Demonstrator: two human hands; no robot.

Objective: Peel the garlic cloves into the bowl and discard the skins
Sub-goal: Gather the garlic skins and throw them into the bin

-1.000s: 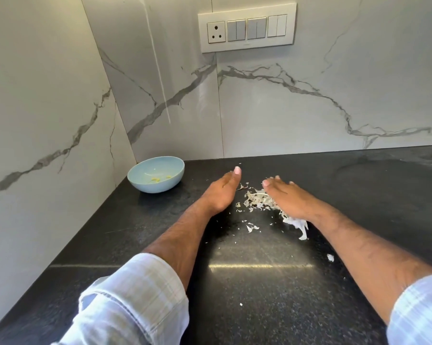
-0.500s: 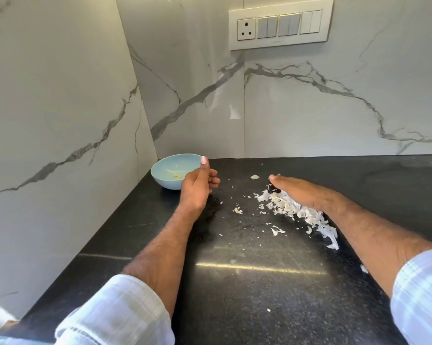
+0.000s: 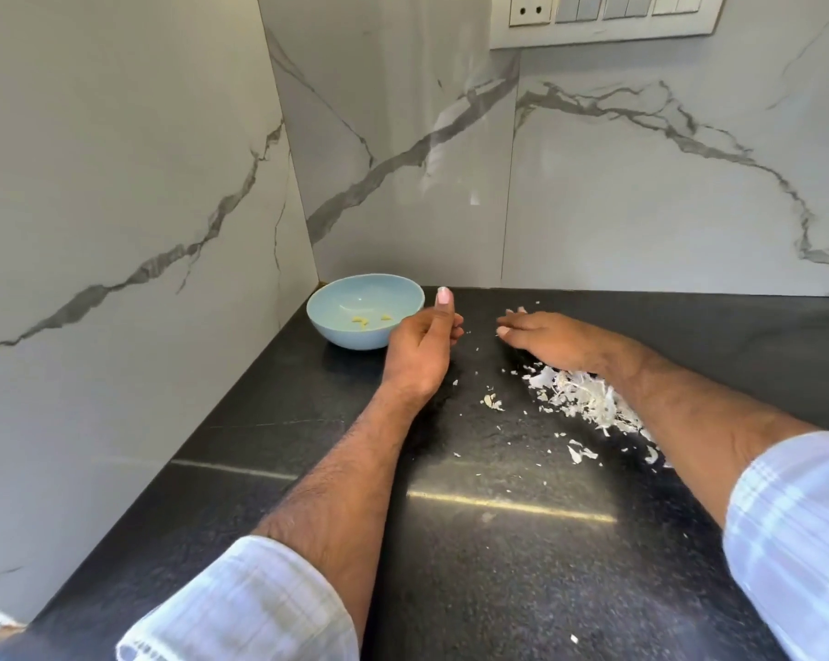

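A light blue bowl (image 3: pixel 341 326) stands in the back left corner of the black counter, with a few small yellowish garlic pieces (image 3: pixel 365 320) inside. My left hand (image 3: pixel 419 348) rests just right of the bowl, its fingers curled in and thumb pointing up; I see nothing in it. My right hand (image 3: pixel 553 338) lies flat, palm down, on the counter with straight fingers. A pile of white garlic skins (image 3: pixel 584 398) sits beside that wrist and forearm. Smaller skin flakes (image 3: pixel 492 402) are scattered between the two arms.
The black stone counter (image 3: pixel 498 541) runs toward me. Marble walls close the left side and the back. A switch panel (image 3: pixel 608 11) is mounted high on the back wall. Loose flakes (image 3: pixel 578 453) lie nearer to me.
My left hand has curled from flat and moved left, up beside the bowl. My right hand has slid forward past the skin pile, which now lies by its wrist and forearm.
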